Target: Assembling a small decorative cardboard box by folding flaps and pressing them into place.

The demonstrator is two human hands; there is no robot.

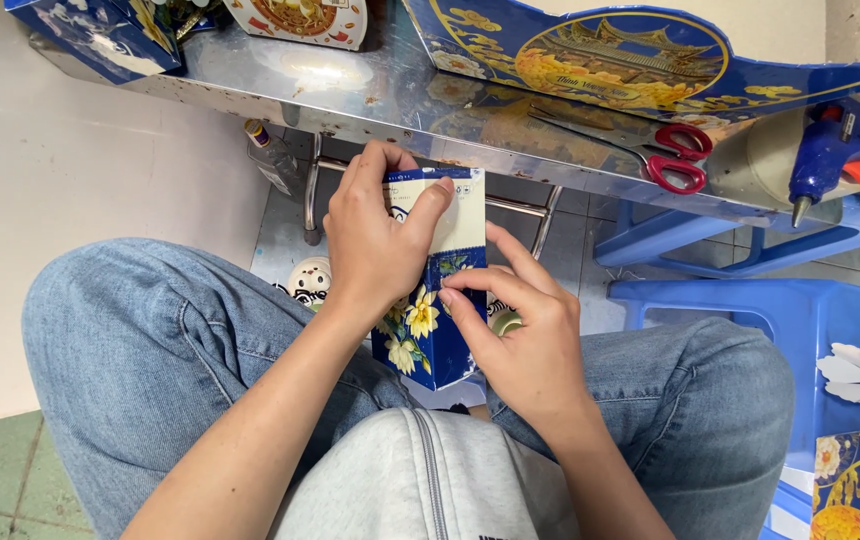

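Grasping blue floral box (428,300) between knees, left hand (375,240) clutching top, right hand (520,335) pinching side

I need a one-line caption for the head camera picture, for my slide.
Seated person's left hand and right hand hold a blue flowered box over the lap, beside a metal table with red scissors.

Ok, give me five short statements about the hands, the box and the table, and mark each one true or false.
1. Both hands, left hand and right hand, touch the blue flowered box. True.
2. The scissors have green handles. False: they are red.
3. The glue gun lies at the table's right end. True.
4. The right hand holds the scissors. False: they lie on the table.
5. The person wears blue jeans. True.
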